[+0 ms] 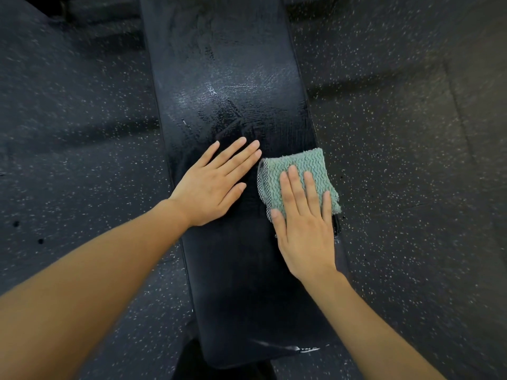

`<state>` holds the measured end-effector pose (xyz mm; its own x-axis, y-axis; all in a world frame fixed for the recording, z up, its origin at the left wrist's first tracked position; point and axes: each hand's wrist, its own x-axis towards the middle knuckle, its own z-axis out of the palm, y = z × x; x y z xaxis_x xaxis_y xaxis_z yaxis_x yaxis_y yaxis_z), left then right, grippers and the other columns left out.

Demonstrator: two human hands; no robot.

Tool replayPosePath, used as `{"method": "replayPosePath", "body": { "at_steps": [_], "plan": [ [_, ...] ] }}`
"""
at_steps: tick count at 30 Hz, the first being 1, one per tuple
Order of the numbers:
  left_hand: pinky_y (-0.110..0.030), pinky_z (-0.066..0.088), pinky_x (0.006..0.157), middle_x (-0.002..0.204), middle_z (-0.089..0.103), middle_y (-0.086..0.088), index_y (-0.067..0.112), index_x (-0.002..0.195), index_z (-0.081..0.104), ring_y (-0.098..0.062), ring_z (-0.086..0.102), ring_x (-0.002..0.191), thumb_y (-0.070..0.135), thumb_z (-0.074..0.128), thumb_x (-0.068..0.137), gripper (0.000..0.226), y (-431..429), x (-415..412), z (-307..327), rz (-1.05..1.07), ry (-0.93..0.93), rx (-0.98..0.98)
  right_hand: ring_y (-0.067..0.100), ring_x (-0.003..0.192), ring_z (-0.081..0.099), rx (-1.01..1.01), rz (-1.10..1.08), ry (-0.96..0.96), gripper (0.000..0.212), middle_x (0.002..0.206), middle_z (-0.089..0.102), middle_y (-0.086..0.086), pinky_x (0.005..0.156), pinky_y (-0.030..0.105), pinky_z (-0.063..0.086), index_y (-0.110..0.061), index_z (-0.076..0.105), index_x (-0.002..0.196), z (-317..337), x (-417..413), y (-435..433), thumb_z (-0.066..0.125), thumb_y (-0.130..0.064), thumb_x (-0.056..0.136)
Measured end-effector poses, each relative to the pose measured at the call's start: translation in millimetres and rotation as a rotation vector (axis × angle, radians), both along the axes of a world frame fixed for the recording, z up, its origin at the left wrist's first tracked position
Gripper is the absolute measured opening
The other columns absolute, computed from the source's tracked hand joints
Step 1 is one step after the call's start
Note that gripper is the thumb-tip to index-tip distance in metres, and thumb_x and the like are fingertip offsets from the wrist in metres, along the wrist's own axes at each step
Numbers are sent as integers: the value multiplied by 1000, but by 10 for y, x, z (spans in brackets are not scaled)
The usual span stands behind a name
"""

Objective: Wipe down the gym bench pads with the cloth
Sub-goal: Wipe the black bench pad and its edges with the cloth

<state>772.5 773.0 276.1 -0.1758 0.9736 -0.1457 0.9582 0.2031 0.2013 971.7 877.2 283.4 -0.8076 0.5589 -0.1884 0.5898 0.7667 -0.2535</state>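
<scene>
A long black bench pad (233, 78) runs from the top of the view down to the bottom centre, with damp streaks shining on its upper half. A folded green cloth (299, 165) lies at the pad's right edge. My right hand (304, 223) presses flat on the cloth with straight fingers. My left hand (214, 182) rests flat on the bare pad just left of the cloth, fingers spread and straight, holding nothing.
Dark speckled rubber floor (411, 133) surrounds the bench on both sides. A dark frame part (90, 9) shows at the top left. The pad's near end (247, 357) sits just above the bottom edge of the view.
</scene>
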Motion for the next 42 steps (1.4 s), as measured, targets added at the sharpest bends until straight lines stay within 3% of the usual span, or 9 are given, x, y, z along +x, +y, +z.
{"method": "replayPosePath", "body": {
  "at_steps": [10,20,28,36,42],
  "plan": [
    [-46,6,123,166,6,5,19,158,11,-16,3,153,36,18,103,58,-43,51,5,1,11,-12,22,152,11,-6,37,-54,60,165,15,-3,118,49,15,-18,20,157,92,673,-545,27,-39,102],
    [-42,-2,123,165,3,7,21,158,10,-15,-1,153,38,15,103,59,-39,47,-5,6,-6,-5,23,153,8,22,-16,-25,66,165,16,-1,121,52,7,-17,19,157,1,209,-272,25,-49,100],
    [-41,-3,123,165,3,6,20,158,9,-15,-2,153,40,14,102,60,-66,11,12,-41,-27,-17,26,153,5,45,-130,-21,65,166,11,1,120,57,8,-16,16,158,-23,24,-747,24,-48,101],
    [-39,-2,123,166,3,7,22,158,9,-14,-3,153,36,17,103,58,-157,-136,21,-166,-59,-32,20,152,12,2,20,14,57,164,17,-7,118,52,11,-22,25,156,27,4,-1212,27,-41,102],
    [-36,-3,123,165,2,10,24,159,7,-12,-4,152,36,16,104,57,-200,-233,41,-221,-76,-43,16,151,13,17,-91,9,58,164,17,-8,120,46,10,-25,21,157,-10,163,-883,25,-44,102]
  ]
}}
